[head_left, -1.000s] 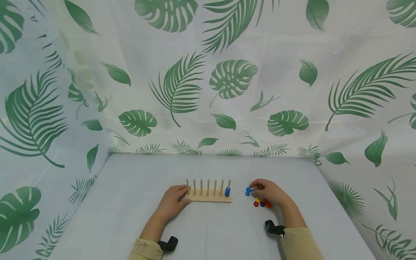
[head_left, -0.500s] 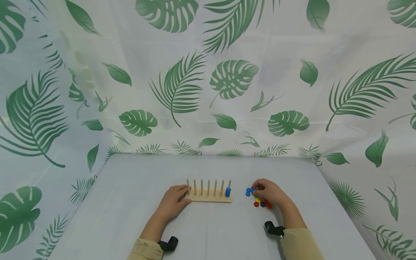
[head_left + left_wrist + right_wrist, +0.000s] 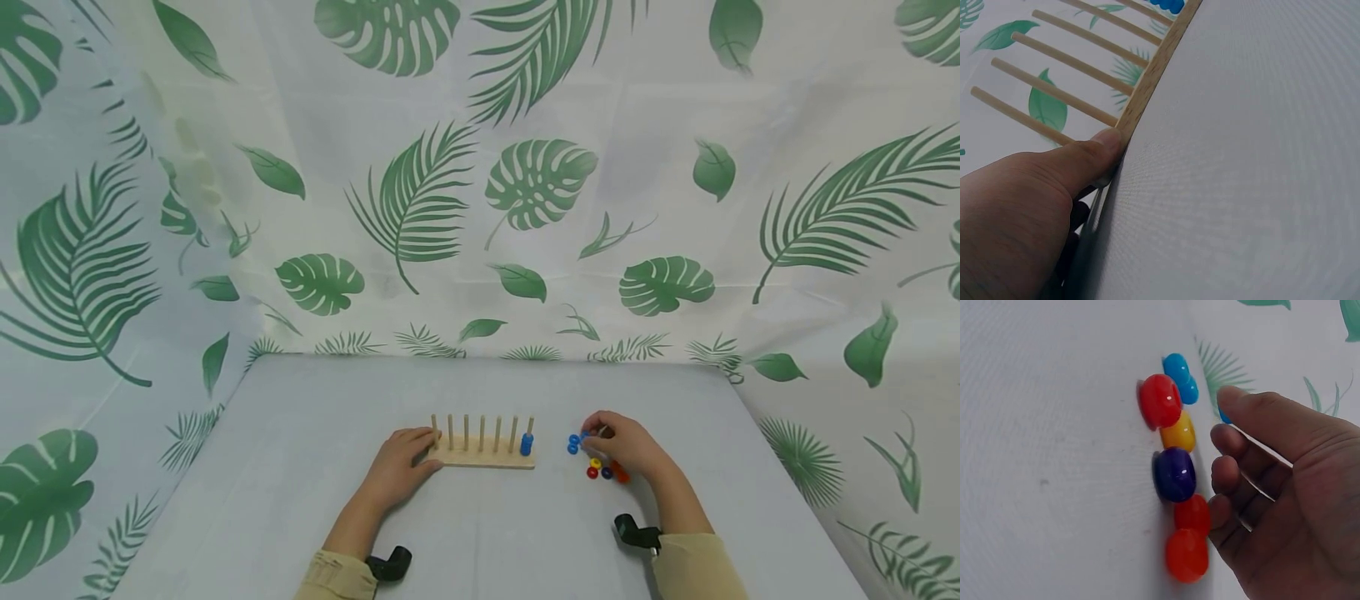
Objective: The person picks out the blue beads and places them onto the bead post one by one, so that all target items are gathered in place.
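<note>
My left hand [image 3: 401,465] grips the left end of a wooden peg board [image 3: 483,458], thumb on its near edge in the left wrist view. Several upright pegs stand in a row along it. Blue beads [image 3: 527,445] are stacked on the rightmost peg. To the right, my right hand [image 3: 622,442] pinches a blue bead [image 3: 1225,417] between thumb and finger, mostly hidden by the thumb. Two other blue beads [image 3: 573,444] lie beside the fingertips. Nearer me are a red bead [image 3: 1160,401], a yellow bead [image 3: 1179,431], a dark blue bead [image 3: 1175,475] and orange-red beads [image 3: 1187,555].
A white-covered table [image 3: 480,533] lies under everything. Behind it and at both sides hangs a white curtain [image 3: 450,225] with green leaf prints. A black wrist camera [image 3: 390,564] sits on the left wrist and another black camera [image 3: 636,532] on the right.
The right hand has closed on a blue bead and lifted very slightly. The left hand and peg board have stayed in place.
</note>
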`<state>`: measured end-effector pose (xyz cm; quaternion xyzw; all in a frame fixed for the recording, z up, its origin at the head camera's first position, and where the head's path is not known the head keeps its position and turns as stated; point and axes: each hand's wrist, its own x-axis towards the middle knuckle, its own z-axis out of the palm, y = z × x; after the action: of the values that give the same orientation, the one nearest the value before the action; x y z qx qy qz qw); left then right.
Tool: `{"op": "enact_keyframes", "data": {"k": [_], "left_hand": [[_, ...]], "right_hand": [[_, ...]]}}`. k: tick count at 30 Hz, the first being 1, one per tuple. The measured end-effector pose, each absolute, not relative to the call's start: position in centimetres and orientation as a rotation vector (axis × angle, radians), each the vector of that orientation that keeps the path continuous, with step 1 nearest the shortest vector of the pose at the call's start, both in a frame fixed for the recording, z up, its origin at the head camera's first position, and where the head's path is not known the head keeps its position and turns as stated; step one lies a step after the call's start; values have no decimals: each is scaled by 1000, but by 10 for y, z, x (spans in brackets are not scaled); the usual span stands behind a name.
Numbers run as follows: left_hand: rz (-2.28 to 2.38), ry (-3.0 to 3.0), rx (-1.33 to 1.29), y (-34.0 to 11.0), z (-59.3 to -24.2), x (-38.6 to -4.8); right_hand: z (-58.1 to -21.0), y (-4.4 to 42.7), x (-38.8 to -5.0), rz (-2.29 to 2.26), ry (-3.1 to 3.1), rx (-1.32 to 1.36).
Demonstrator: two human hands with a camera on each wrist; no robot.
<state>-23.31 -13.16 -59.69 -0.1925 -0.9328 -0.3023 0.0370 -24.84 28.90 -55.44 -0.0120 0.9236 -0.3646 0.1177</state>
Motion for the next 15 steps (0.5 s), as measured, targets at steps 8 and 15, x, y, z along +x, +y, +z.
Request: {"op": "enact_keyframes", "data": {"k": [8, 15], "left_hand": [[-933, -2868, -592, -131, -596, -232], [-941, -2866, -594, -131, -596, -232]], "right_hand": [[-539, 285, -246, -998, 2794, -105], [-524, 281, -244, -976, 2847, -202]]}}
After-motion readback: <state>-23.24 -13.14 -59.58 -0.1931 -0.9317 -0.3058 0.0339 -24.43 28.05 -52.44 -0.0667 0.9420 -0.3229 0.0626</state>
